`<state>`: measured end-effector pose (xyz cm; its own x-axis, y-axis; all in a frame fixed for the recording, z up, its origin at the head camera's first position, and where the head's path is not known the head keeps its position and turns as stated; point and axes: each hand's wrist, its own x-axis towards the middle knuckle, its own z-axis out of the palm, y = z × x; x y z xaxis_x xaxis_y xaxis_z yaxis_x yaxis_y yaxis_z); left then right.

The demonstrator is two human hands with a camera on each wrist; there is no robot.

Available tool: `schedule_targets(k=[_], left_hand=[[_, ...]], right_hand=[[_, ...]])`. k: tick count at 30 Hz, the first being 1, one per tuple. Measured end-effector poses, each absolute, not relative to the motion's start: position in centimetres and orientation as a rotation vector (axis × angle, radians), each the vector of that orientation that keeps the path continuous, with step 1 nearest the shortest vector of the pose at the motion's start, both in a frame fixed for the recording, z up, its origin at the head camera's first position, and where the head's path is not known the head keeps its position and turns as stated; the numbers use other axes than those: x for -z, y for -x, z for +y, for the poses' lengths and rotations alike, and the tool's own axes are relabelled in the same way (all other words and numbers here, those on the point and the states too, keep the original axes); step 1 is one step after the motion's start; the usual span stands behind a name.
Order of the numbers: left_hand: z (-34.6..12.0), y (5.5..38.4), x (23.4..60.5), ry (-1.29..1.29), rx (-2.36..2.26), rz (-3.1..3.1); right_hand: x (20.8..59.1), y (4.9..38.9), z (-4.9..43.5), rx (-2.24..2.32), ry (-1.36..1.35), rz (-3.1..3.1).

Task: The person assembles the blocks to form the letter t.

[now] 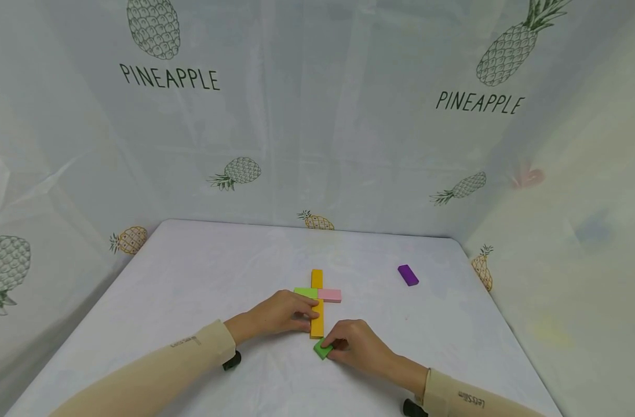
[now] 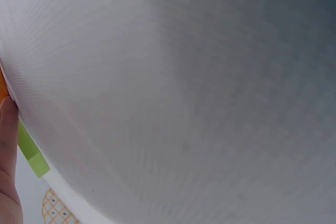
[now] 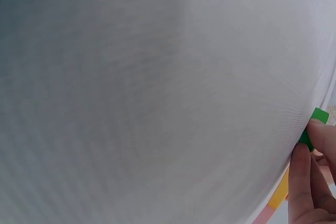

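Note:
Wooden-looking blocks form a cross on the white table. A yellow block point(image 1: 317, 278) is at its top, a light green block point(image 1: 303, 291) on the left, a pink block point(image 1: 329, 296) on the right and a longer yellow piece point(image 1: 317, 328) below. My left hand point(image 1: 278, 313) rests its fingertips on the lower yellow piece, thumb near its left side. With thumb and fingers my right hand point(image 1: 363, 349) pinches a green block point(image 1: 320, 350), set at a slant by the lower end of the yellow piece. The right wrist view also shows this green block point(image 3: 319, 115) between thumb and fingers.
A purple block point(image 1: 408, 275) lies by itself toward the back right of the table point(image 1: 234, 255). Pineapple-printed white curtains point(image 1: 338, 133) stand around the table's back and sides. Table cloth fills most of both wrist views.

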<state>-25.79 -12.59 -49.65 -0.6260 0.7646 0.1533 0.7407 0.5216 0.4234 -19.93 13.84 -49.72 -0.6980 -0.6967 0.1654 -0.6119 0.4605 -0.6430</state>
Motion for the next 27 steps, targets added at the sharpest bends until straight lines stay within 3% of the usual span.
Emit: schedule_targets(k=[27], left_hand=[[-12.64, 25.79, 49.65, -1.327, -0.721, 2.696]], right_hand=[[49.62, 20.12, 13.97, 1.048, 1.151, 2.579]])
